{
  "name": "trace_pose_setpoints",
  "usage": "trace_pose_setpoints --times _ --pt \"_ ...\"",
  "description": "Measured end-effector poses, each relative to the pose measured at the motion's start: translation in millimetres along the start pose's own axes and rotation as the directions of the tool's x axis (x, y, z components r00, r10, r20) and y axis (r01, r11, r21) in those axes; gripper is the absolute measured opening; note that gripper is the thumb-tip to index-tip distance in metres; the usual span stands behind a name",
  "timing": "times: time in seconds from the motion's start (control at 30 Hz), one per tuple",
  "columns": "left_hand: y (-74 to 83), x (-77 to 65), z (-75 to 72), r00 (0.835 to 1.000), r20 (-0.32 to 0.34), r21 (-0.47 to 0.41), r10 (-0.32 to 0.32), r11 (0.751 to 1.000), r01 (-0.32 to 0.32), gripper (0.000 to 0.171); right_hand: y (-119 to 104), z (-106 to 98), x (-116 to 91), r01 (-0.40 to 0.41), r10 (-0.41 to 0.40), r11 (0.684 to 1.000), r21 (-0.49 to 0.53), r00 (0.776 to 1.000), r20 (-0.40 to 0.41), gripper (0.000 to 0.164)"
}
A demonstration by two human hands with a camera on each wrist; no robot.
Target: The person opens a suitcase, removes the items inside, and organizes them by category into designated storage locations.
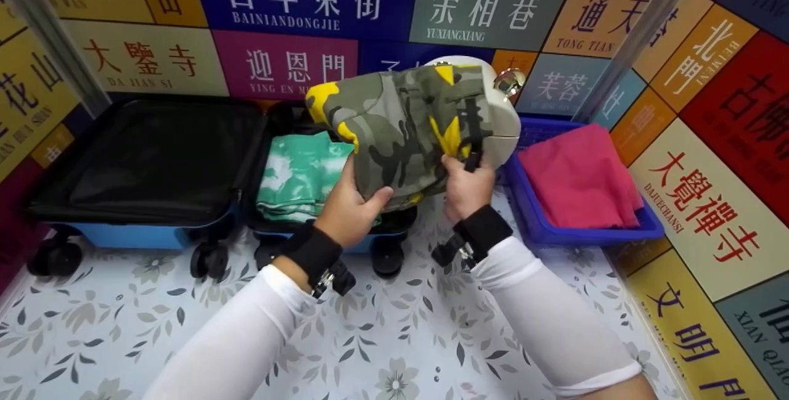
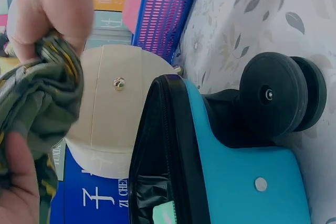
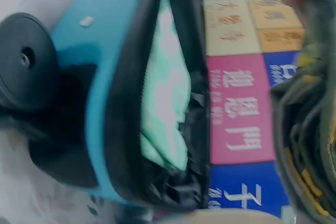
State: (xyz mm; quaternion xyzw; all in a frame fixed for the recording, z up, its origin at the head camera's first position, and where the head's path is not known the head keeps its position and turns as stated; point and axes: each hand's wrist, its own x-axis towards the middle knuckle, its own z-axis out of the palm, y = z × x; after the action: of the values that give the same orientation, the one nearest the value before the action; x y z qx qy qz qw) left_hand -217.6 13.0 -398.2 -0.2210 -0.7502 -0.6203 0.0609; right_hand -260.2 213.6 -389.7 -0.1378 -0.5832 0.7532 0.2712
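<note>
Both hands hold a folded camouflage garment [image 1: 400, 135] with yellow patches, raised in front of the right half of a blue suitcase [image 1: 385, 243]. My left hand [image 1: 351, 206] grips its lower left edge, thumb on top. At the garment's lower right, my right hand [image 1: 470, 187] pinches it near a dark strap. Rolled layers of the garment [image 3: 302, 156] show from the side in the right wrist view. Below and behind it, a folded green-and-white tie-dye cloth [image 1: 299, 172] lies in the suitcase half, partly hidden by the garment and left hand.
The suitcase's other half [image 1: 154, 159], black inside, lies at left, wheels toward me. A blue basket [image 1: 582, 236] with a folded pink cloth [image 1: 582, 178] stands at right. Between suitcase and basket is a cream rounded object [image 2: 113, 124] with shiny knobs. Printed walls enclose the leaf-patterned floor [image 1: 382, 326].
</note>
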Motion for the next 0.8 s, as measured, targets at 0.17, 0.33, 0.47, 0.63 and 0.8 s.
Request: trace_pose_setpoints --times 0.17,0.33,0.47,0.63,0.8 --pt "-3.1 -0.5 1.0 0.995 0.102 0.099 0.017 0.995 -0.028 0.094 -23.8 -21.7 16.4 0.086 -0.080 0.989 0.119 0.995 -0.060 0.037" --pt "-12.1 -1.6 -8.6 0.979 0.193 0.120 -0.059 0.992 0.037 0.086 -48.7 -52.2 39.7 0.181 -0.174 0.979 0.098 0.982 -0.070 0.042" --pt "-25.2 -4.5 -29.1 0.979 0.159 0.213 -0.129 0.973 0.093 0.082 -67.3 -84.9 59.4 0.198 -0.193 0.979 0.038 0.975 -0.114 0.047" --pt "-47.4 -11.8 -64.2 0.981 0.023 0.385 -0.190 0.908 0.167 0.080 -95.7 -127.4 84.4 0.151 -0.112 0.944 0.292 0.983 -0.148 0.067" --pt "-71.0 -20.0 -96.0 0.962 -0.120 0.508 -0.244 0.818 0.271 0.080 -119.2 -172.7 111.9 0.147 -0.043 0.882 0.447 0.971 -0.235 0.067"
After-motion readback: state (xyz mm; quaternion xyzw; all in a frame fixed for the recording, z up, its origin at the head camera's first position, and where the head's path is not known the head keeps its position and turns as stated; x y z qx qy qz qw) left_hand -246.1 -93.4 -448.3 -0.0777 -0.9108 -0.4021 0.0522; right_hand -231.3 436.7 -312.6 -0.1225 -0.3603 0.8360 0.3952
